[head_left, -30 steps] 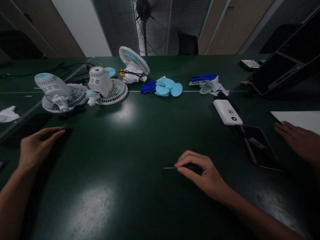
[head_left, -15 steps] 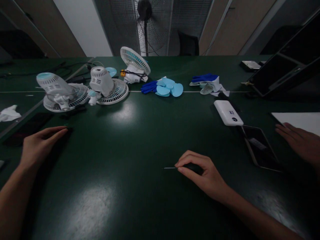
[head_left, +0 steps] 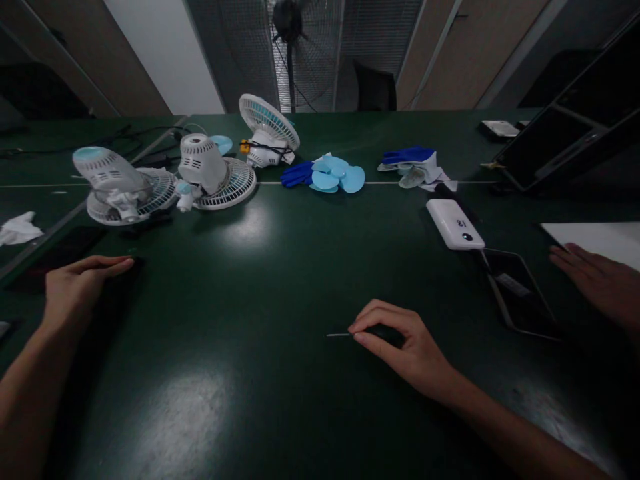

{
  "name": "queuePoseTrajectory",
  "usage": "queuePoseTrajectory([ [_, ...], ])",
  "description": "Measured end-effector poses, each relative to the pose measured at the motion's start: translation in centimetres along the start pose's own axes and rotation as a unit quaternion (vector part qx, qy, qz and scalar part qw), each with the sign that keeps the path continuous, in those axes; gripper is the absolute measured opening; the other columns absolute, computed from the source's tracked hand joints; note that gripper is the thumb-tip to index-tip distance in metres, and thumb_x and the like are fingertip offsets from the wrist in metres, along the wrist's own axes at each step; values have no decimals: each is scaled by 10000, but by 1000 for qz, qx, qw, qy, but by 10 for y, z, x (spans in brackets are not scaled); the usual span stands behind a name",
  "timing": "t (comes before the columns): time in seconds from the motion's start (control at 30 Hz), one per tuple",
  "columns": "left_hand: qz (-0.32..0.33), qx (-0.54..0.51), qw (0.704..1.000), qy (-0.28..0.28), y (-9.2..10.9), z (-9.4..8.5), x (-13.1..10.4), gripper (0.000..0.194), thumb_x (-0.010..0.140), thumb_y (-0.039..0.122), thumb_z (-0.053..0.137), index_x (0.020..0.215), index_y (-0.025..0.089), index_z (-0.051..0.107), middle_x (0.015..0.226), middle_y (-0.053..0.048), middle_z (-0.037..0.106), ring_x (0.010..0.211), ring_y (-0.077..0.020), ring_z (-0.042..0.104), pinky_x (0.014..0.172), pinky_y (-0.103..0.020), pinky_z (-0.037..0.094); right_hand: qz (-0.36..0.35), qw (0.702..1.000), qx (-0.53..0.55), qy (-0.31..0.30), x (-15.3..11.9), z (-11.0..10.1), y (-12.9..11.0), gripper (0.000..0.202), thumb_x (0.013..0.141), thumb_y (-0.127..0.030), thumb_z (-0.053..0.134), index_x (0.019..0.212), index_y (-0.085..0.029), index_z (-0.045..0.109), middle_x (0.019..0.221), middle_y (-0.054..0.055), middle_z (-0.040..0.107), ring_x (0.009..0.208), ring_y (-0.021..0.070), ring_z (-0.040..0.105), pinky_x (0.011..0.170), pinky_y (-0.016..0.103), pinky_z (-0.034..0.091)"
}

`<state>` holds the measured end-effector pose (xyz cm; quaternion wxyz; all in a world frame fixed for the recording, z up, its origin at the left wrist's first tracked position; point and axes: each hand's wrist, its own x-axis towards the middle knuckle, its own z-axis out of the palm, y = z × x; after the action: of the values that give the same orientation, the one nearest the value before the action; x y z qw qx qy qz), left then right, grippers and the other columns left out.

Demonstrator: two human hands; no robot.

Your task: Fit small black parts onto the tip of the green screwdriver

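On the green table [head_left: 280, 267], my right hand [head_left: 395, 340] is closed round the dark handle of a screwdriver [head_left: 339, 335], whose thin metal shaft points left. My left hand [head_left: 85, 280] rests at the left with thumb and forefinger pinched together at a small dark thing too small to make out. Beyond it lie two white fan parts, one at the far left [head_left: 115, 177] and one beside it [head_left: 203, 163]. A third white fan [head_left: 270, 133] leans farther back. A light blue fan blade [head_left: 339, 175] lies by a blue glove [head_left: 297, 174].
Right of centre are a white power bank [head_left: 454, 224], a phone [head_left: 520, 291] and more gloves [head_left: 413, 163]. Another person's hand [head_left: 597, 277] lies by white paper [head_left: 600, 239] at the right edge. A black frame [head_left: 565, 133] stands behind it.
My left thumb and forefinger have drawn closer together. My right hand and the screwdriver have hardly moved; the whole view has shifted very slightly.
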<state>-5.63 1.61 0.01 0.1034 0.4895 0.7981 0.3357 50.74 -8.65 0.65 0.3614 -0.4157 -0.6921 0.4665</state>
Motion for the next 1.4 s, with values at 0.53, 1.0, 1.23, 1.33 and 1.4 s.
queuePoseTrajectory([
  [0.53, -82, -33, 996, 18, 25, 5, -7, 565, 631, 371, 847, 1102, 71, 762, 836, -57, 763, 735, -205, 637, 594, -251, 458, 7, 1000, -11, -10, -2, -1, 2, 91, 984, -204, 694, 1024, -233, 771, 1016, 44, 723, 940, 202, 696, 828, 353, 551],
  [1.0, 306, -197, 852, -377, 166, 108, -185, 166, 942, 343, 662, 969, 293, 817, 1031, -90, 763, 974, -248, 702, 862, -433, 584, -8, 1000, -19, 20, -1, 0, 2, 79, 969, -231, 699, 991, -226, 775, 970, 61, 740, 901, 215, 712, 800, 357, 558],
  [1.23, 334, -203, 805, -446, 185, 113, -211, 184, 943, 334, 682, 1102, 279, 756, 1039, -65, 737, 969, -209, 675, 855, -392, 562, -14, 999, -19, 29, -1, 1, -1, 79, 963, -200, 700, 976, -226, 774, 955, 57, 737, 876, 211, 713, 788, 354, 547],
  [1.33, 333, -188, 806, -452, 183, 112, -208, 205, 941, 324, 682, 1134, 279, 732, 1053, -66, 723, 955, -208, 663, 826, -380, 552, -18, 999, -29, 20, -1, 2, -2, 89, 966, -190, 695, 984, -223, 775, 955, 57, 736, 876, 209, 711, 783, 348, 545],
  [1.4, 333, -182, 806, -454, 182, 112, -207, 237, 941, 314, 677, 1173, 285, 714, 1070, -71, 716, 936, -209, 655, 803, -375, 549, -18, 999, -39, 15, -1, 2, -2, 97, 969, -187, 690, 995, -222, 777, 954, 57, 736, 871, 209, 711, 778, 345, 546],
])
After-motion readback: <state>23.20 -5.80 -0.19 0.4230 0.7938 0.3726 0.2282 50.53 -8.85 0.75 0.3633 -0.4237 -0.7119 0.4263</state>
